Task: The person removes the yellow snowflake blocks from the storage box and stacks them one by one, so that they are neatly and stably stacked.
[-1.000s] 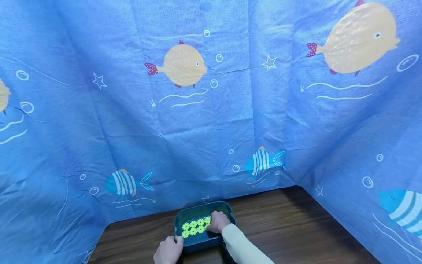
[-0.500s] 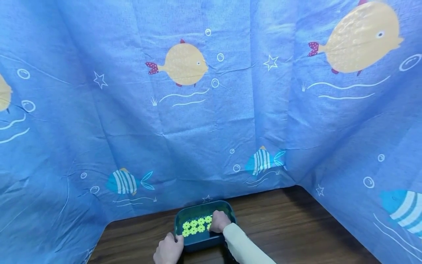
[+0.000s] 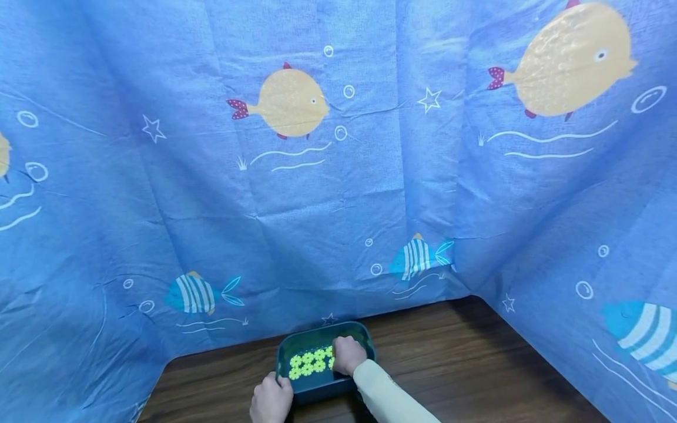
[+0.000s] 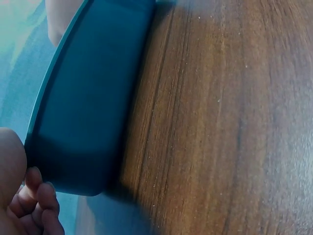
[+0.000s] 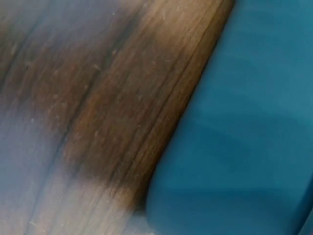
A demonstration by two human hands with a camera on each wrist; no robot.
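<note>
A dark teal tray (image 3: 325,390) with raised walls sits on the wooden table. Inside, yellow-green flower-shaped pieces (image 3: 308,369) lie in two rows. My left hand (image 3: 271,400) grips the tray's near left corner, thumb over the rim. In the left wrist view, the curled fingers of that hand (image 4: 36,203) meet the tray's outer wall (image 4: 93,98). My right hand (image 3: 349,355) reaches into the right part of the tray with bent fingers, beside the right end of the rows. Its fingertips are hidden, and one flower piece shows partly next to them. The right wrist view shows only the tray's outside (image 5: 244,127) and table.
Brown wood-grain table (image 3: 455,352) extends to both sides of the tray. A blue fish-print cloth (image 3: 328,235) hangs behind and at both sides, close to the tray's far rim.
A little more of the flower piece beside my right hand's fingers shows than one second ago. My right hand stays nearly in place; my left hand keeps its grip on the corner.
</note>
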